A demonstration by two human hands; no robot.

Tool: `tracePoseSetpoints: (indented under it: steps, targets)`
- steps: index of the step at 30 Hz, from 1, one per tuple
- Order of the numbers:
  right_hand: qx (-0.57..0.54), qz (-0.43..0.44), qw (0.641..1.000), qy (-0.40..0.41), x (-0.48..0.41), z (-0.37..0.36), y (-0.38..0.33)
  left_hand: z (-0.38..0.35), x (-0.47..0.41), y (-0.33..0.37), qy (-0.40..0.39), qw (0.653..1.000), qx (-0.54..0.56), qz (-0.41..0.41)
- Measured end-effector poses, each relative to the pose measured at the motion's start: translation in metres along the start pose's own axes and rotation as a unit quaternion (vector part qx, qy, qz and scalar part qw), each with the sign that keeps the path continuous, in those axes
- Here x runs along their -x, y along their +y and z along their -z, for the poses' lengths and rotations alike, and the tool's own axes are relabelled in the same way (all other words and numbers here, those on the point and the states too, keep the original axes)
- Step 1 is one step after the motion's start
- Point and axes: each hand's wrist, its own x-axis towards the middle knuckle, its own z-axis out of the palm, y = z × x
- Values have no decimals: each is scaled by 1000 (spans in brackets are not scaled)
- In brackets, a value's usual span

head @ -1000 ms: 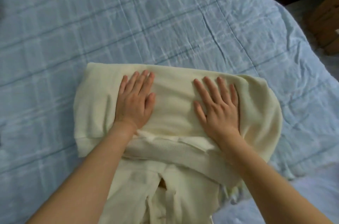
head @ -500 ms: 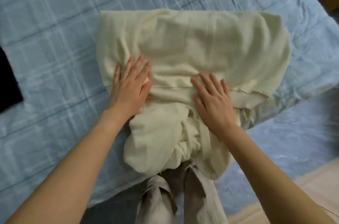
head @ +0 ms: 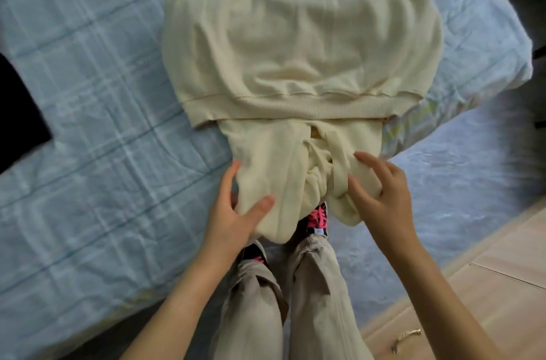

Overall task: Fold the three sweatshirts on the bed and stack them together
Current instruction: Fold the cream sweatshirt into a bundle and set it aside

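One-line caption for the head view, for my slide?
Left hand grips, right hand touches the loose end of a half-folded cream sweatshirt hanging off the blue bed.
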Motion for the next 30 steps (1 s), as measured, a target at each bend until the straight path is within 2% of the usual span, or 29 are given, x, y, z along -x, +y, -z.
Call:
tracePoseSetpoints:
  steps: [2,4,7,9,11,14,17,20,23,26,30]
  targets:
    - [-19,-31,999,-27,7,15,-5,7,7,5,23,998,45,32]
    - [-55,-49,996,-44,9,24,-6,12,10,11,2,997,58,49]
    - [-108,-64,990,-62,7,27,-6,11,12,19,-56,998,17,2]
    - [-119,-75,984,-111,6,27,-5,11,14,22,-88,996,0,-23]
    - [-180,-65,970,-151,10,29,-4,11,21,26,-109,991,-39,-62]
    - [-256,0,951,-172,17,37,-7,14,27,31,-69,990,-50,-115]
    - [-224,72,955,-179,17,41,-8,15,25,35,-29,992,10,-118]
    - [-220,72,963,-139,14,45,-15,15,23,39,6,992,-3,-125]
    - [-155,68,979,-115,17,50,-19,18,27,39,50,994,0,-96]
    - [-118,27,987,-101,22,52,-20,16,37,42,23,998,17,-54]
    - [-173,62,977,-106,29,54,-30,6,48,53,-27,994,42,-95]
